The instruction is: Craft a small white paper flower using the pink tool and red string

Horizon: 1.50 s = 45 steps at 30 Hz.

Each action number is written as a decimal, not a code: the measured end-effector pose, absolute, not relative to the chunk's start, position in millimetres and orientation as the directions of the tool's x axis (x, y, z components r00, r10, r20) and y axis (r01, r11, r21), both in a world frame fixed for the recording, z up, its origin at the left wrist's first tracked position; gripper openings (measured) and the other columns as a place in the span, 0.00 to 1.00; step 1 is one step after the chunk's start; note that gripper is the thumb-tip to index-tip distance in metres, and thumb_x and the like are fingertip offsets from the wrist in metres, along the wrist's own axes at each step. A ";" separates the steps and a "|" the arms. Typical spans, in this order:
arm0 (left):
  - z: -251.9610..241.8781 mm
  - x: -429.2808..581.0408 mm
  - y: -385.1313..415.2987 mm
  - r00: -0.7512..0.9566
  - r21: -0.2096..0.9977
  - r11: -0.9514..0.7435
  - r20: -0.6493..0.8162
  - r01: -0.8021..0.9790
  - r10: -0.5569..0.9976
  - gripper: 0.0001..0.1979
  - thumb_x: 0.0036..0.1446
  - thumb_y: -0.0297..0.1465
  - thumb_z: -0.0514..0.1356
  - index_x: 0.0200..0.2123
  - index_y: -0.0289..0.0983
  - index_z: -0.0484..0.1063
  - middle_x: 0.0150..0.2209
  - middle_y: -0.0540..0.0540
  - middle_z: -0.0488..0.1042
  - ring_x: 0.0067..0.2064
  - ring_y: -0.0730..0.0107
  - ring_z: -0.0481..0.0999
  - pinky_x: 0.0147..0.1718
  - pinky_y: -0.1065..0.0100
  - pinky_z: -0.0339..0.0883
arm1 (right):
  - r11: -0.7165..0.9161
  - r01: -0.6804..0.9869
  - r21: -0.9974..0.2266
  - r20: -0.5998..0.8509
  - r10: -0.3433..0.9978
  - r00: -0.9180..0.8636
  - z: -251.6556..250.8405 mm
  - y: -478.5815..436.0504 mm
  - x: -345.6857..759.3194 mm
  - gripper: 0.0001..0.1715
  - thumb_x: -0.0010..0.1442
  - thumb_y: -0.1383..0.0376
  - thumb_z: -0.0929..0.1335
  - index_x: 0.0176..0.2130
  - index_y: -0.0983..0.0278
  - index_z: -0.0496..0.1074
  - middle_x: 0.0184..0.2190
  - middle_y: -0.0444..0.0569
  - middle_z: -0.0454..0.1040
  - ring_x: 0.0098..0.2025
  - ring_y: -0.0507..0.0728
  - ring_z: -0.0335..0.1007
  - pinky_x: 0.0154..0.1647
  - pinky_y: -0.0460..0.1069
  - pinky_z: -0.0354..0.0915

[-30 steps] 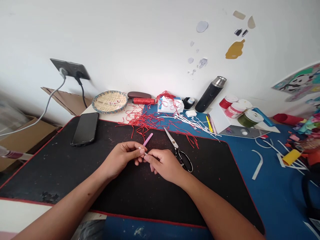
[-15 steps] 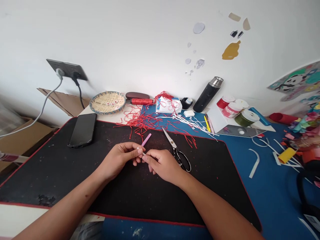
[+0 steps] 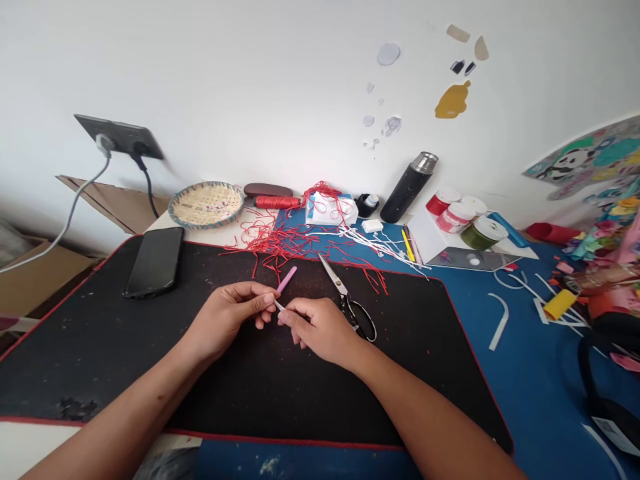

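Observation:
My left hand (image 3: 227, 317) and my right hand (image 3: 320, 328) meet above a black desk mat (image 3: 90, 347) with a red edge, their fingertips pinching a thin white strip (image 3: 280, 306). A short pink stick (image 3: 287, 279) lies just beyond my left fingertips; I cannot tell whether it touches them. Steel scissors with black handles (image 3: 347, 300) lie on the mat next to my right hand. A tangle of red cord (image 3: 280, 241) spreads over the mat's far edge, and loose white cords (image 3: 375, 241) lie beside it.
A black phone (image 3: 155, 262) lies on the mat's left. Along the wall stand a woven tray (image 3: 206, 205), a red thread spool (image 3: 277, 202), a black flask (image 3: 407, 188) and paint jars (image 3: 450, 217). Coloured craft scraps (image 3: 595, 267) crowd the right side.
The whole scene has shifted a little left and up in the view. My hands keep nearly the same pinch on the white strip.

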<state>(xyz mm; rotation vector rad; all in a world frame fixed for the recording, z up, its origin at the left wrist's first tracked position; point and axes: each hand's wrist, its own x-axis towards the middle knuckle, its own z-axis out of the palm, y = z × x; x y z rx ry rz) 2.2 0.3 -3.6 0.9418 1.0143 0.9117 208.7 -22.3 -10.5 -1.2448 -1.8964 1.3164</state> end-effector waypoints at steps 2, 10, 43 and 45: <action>-3.1 2.4 0.6 0.256 0.929 0.320 -0.268 -0.186 0.929 0.18 0.43 0.42 0.80 0.30 0.34 0.86 0.25 0.46 0.80 0.25 0.73 0.75 0.23 0.75 0.69 | 0.113 0.391 -0.913 -0.083 0.889 -0.450 -9.6 -22.3 208.9 0.14 0.73 0.61 0.66 0.38 0.62 0.78 0.22 0.39 0.74 0.21 0.49 0.70 0.28 0.44 0.61; -2.1 1.6 0.0 0.253 0.926 0.323 -0.270 -0.195 0.929 0.18 0.42 0.42 0.80 0.30 0.34 0.86 0.25 0.45 0.80 0.25 0.73 0.75 0.22 0.75 0.69 | 0.112 0.381 -0.918 -0.080 0.887 -0.454 -9.9 -21.9 209.5 0.15 0.73 0.61 0.66 0.38 0.63 0.78 0.21 0.39 0.74 0.21 0.49 0.70 0.27 0.43 0.62; -1.0 1.6 0.3 0.265 0.930 0.311 -0.255 -0.195 0.930 0.17 0.44 0.41 0.79 0.30 0.34 0.85 0.24 0.46 0.79 0.24 0.72 0.74 0.23 0.74 0.68 | 0.097 0.416 -0.904 -0.114 0.884 -0.453 -7.7 -22.5 209.0 0.15 0.74 0.60 0.66 0.37 0.63 0.78 0.22 0.40 0.75 0.22 0.49 0.70 0.29 0.44 0.62; -0.9 1.4 0.0 0.268 0.931 0.308 -0.251 -0.197 0.930 0.16 0.45 0.41 0.79 0.30 0.34 0.85 0.24 0.46 0.79 0.24 0.72 0.74 0.23 0.74 0.68 | 0.094 0.409 -0.908 -0.113 0.883 -0.455 -8.3 -22.6 208.9 0.16 0.73 0.59 0.66 0.36 0.63 0.77 0.22 0.41 0.75 0.22 0.50 0.71 0.28 0.44 0.62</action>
